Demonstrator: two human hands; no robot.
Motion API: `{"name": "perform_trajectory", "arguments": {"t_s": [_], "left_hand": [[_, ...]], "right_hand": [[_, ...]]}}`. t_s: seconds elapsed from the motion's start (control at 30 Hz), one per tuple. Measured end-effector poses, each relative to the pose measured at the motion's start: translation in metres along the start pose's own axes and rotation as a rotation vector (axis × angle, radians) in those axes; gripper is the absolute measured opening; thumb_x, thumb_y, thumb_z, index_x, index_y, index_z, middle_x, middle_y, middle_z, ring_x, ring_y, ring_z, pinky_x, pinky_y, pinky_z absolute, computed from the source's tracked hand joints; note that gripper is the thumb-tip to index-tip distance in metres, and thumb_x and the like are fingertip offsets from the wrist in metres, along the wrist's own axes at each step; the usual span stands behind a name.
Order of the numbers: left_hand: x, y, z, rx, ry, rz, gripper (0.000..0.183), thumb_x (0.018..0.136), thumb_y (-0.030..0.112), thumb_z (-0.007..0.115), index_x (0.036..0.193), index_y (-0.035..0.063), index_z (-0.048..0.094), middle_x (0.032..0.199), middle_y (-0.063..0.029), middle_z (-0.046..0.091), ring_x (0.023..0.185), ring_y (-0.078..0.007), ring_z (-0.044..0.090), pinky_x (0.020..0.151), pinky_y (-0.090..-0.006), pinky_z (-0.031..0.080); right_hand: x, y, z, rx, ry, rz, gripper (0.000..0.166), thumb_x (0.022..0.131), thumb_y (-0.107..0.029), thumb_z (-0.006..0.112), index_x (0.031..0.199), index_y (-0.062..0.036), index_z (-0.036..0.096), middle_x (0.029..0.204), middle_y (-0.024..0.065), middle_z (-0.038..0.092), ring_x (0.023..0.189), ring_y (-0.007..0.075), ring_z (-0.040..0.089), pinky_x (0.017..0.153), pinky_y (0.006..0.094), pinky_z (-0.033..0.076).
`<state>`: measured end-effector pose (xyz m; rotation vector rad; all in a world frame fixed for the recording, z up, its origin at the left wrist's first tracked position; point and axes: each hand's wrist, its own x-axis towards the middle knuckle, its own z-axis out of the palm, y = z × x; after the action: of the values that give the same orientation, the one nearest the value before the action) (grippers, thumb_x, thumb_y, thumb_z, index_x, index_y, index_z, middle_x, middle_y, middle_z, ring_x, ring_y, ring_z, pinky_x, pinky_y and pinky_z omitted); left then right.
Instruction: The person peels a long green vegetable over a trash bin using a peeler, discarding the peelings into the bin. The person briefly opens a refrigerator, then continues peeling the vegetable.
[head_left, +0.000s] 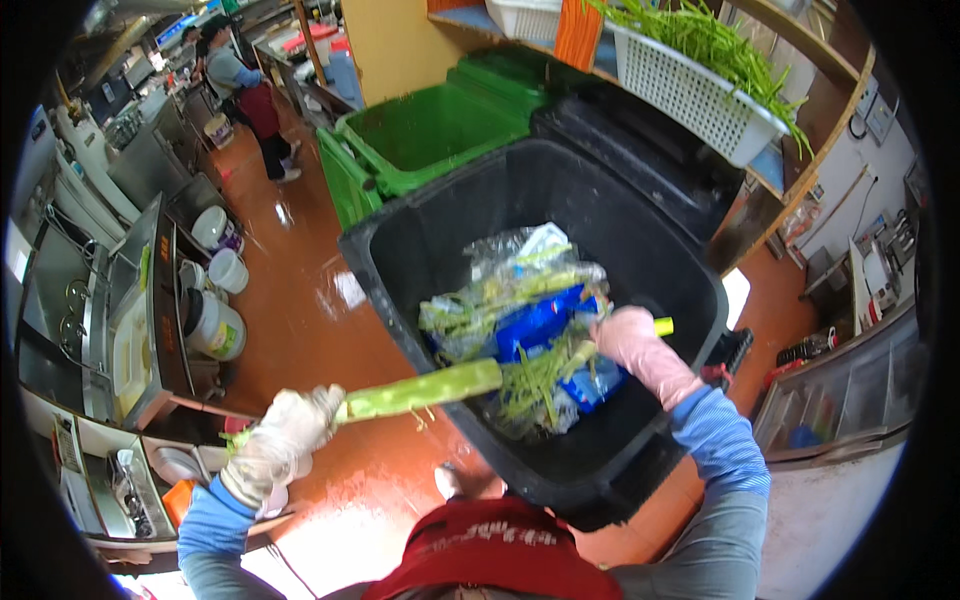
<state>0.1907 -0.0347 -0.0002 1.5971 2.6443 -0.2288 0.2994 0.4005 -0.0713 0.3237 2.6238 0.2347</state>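
My left hand (289, 435), in a whitish glove, is closed on the end of a long, pale green peeled stem (424, 390), whose far end reaches the near left rim of a black wheeled bin (480, 191). Over the bin is my right hand (630, 337) in a pink glove, closed on a tool with a yellow-green end (664, 326) that sticks out on its right; the rest of the tool is hard to make out. Inside the bin lie green peelings (529, 386), clear plastic and a blue plastic wrapper (536, 326).
A green bin (442, 124) stands behind the black one. On a wooden shelf at upper right sits a white plastic basket (690, 94) heaped with green stalks (697, 37). Buckets (217, 326) line the sink counter at left. A person (247, 94) stands in the aisle at upper left.
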Motion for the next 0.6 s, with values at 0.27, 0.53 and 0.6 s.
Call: {"name": "perform_trajectory", "arguments": {"t_s": [0.27,0.53,0.6], "left_hand": [[0.008,0.003,0.002,0.181,-0.012,-0.033,0.027,0.068,0.013,0.063,0.090,0.0092,0.047,0.067,-0.0064,0.050,0.057,-0.0235,0.056,0.050,-0.0346,0.044],[0.002,0.008,0.003,0.142,-0.015,-0.076,0.036,0.063,0.015,0.066,0.094,0.0096,0.048,0.071,-0.0082,0.049,0.061,-0.0254,0.056,0.053,-0.0372,0.044],[0.002,0.004,0.004,0.078,0.017,-0.094,0.038,0.064,0.017,0.068,0.096,0.0089,0.049,0.072,-0.0092,0.050,0.062,-0.0280,0.056,0.054,-0.0379,0.045]], "right_hand": [[-0.012,-0.117,-0.049,0.352,0.162,-0.267,0.046,0.090,-0.039,0.034,0.074,-0.0068,0.062,0.068,0.0145,0.062,0.068,0.0314,0.062,0.065,0.0417,0.048],[-0.012,-0.027,-0.033,0.243,-0.006,0.047,0.052,0.092,-0.039,0.026,0.093,-0.0040,0.064,0.088,0.0132,0.066,0.083,0.0338,0.062,0.078,0.0430,0.046],[-0.017,-0.057,-0.056,0.308,0.049,-0.063,0.058,0.093,-0.037,0.022,0.077,-0.0020,0.065,0.080,0.0145,0.065,0.080,0.0355,0.062,0.076,0.0434,0.046]]}}
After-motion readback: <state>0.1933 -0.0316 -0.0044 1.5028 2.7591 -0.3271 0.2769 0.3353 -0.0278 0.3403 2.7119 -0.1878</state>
